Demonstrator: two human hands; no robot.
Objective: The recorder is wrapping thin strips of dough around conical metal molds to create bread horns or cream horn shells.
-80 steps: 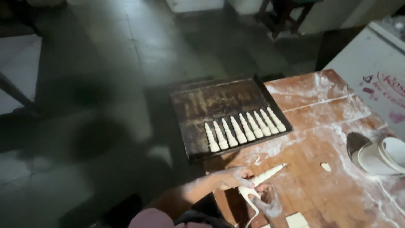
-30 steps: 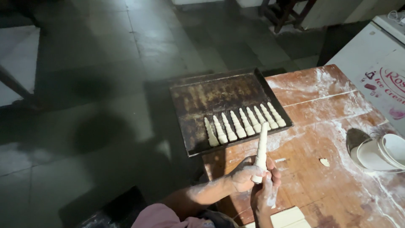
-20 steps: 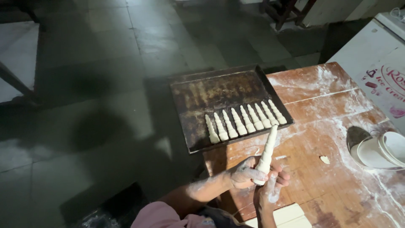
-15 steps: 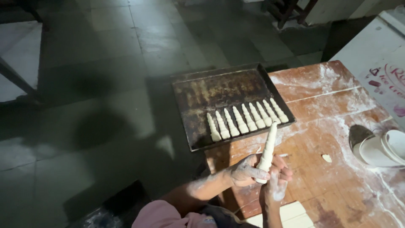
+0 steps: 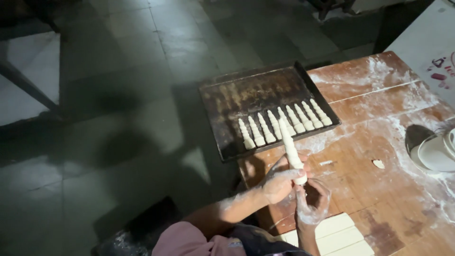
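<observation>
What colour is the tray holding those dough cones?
Dark brown to black, with greasy streaks; the head view shows the tray plainly.

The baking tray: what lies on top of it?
On the tray lies a row of wrapped dough cones along its near edge. The held cone overlaps the row, hiding part of one cone there.

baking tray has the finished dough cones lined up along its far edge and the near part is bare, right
Not quite. In the head view the dough cones lie in a row along the near edge of the baking tray; the far part is the bare one.
</observation>
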